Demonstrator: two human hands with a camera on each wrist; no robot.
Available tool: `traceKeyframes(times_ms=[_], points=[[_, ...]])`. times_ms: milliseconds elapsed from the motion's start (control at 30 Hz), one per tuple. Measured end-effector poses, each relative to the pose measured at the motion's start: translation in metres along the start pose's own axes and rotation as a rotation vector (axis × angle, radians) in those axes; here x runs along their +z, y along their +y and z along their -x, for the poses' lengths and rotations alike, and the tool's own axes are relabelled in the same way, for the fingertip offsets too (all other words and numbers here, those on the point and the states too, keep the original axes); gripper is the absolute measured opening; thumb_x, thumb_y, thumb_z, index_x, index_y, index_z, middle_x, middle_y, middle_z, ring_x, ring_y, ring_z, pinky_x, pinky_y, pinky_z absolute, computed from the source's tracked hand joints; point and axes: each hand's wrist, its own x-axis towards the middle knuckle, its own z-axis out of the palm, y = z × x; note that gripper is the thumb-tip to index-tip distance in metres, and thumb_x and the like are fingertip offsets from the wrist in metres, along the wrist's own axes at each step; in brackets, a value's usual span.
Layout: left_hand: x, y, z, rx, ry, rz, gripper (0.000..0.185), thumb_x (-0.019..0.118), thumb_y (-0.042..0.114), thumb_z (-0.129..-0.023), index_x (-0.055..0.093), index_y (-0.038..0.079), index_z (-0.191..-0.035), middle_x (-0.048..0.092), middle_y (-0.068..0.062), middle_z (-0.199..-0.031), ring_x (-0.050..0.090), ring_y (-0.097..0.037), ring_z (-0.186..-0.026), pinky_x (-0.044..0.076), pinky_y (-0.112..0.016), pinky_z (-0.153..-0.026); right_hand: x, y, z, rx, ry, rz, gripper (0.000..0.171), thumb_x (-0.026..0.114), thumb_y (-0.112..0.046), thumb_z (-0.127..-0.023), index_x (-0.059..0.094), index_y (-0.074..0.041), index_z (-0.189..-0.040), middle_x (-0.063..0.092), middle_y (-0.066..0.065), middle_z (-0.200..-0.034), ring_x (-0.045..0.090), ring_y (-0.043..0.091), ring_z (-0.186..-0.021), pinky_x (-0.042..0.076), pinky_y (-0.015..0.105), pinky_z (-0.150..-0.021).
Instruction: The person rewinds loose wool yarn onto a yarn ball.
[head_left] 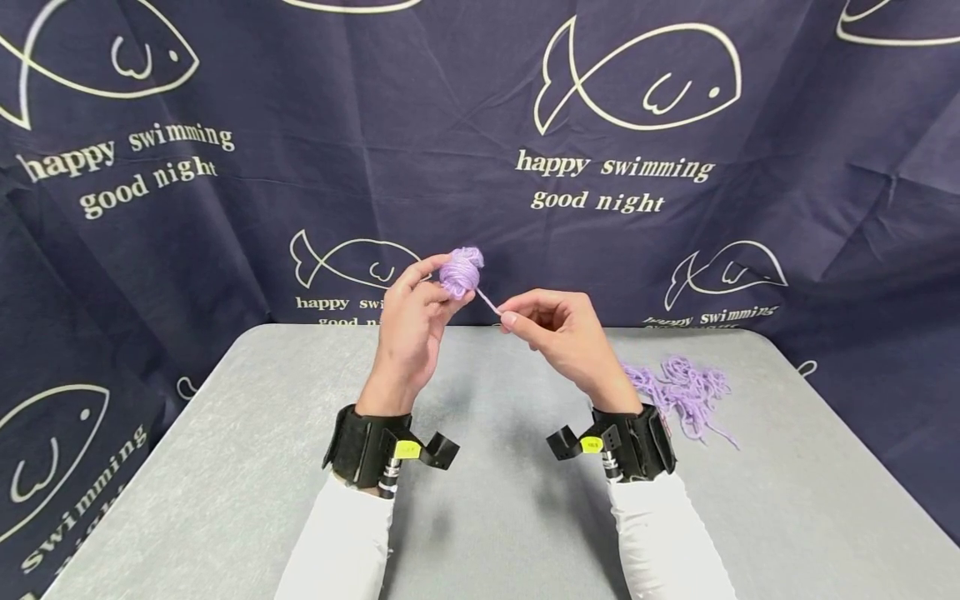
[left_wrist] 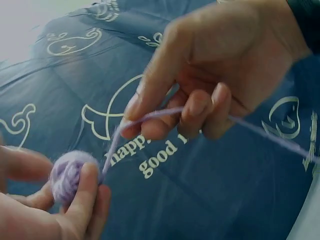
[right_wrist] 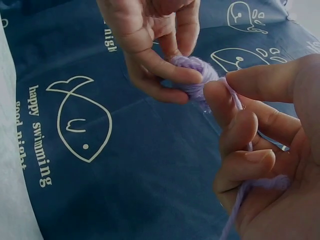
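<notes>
Winding step, in hand. Right hand (head_left: pixel 562 333): fingers pinching the yarn strand (head_left: pixel 487 301) taut. Left hand (head_left: pixel 411 329): fingers curled round the small yarn ball (head_left: pixel 461 271), raised above the table (head_left: pixel 225 467). Loose yarn pile (head_left: pixel 682 392) lies behind the right wrist. Next move likely calls for another wrap, tension kept.

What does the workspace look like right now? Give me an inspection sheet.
Surface: grey table, flat.
Job's things: small purple yarn ball held above the table; strand runs from it to the right hand.
Clutter: loose purple yarn pile on the table, right side.
Hands: left hand grips the ball; right hand pinches the strand.
Cables: nothing seen.
Surroundings: navy fish-print cloth behind; black wrist mounts on white sleeves.
</notes>
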Motion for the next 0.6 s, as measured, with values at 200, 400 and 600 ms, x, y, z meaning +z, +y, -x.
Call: traceKeyframes(times_ms=[200,400,600], points=[[-0.005,0.003,-0.001,0.077,0.071,0.049,0.017,0.053,-0.009,-0.096,0.058,0.003,-0.106,0.054,-0.015,-0.113,0.063,-0.024,-0.094,0.059,-0.03,-0.083,-0.001,-0.002,0.001,-0.015,-0.014,0.036,0.008,0.076,-0.005,-0.09,0.078,-0.002,-0.097,0.07,0.003,-0.077,0.045,0.013,-0.055,0.034,0.024,-0.048],[-0.015,0.001,-0.003,0.295,0.153,-0.4,0.033,0.066,-0.013,-0.09,0.058,0.0,-0.119,0.061,-0.013,-0.107,0.066,-0.019,-0.087,0.058,-0.024,-0.075,-0.008,-0.008,0.004,-0.021,-0.002,0.088,0.007,0.079,-0.004,-0.087,0.079,-0.007,-0.093,0.069,0.002,-0.076,0.044,0.009,-0.054,0.035,0.022,-0.048],[-0.023,0.0,-0.002,0.371,0.11,-0.813,0.041,0.074,-0.005,-0.085,0.061,-0.001,-0.124,0.066,-0.016,-0.111,0.067,-0.025,-0.092,0.052,-0.019,-0.069,-0.014,-0.017,0.008,-0.026,0.031,0.12,0.007,0.08,-0.006,-0.087,0.079,-0.008,-0.093,0.069,0.002,-0.077,0.041,0.009,-0.052,0.033,0.023,-0.046]])
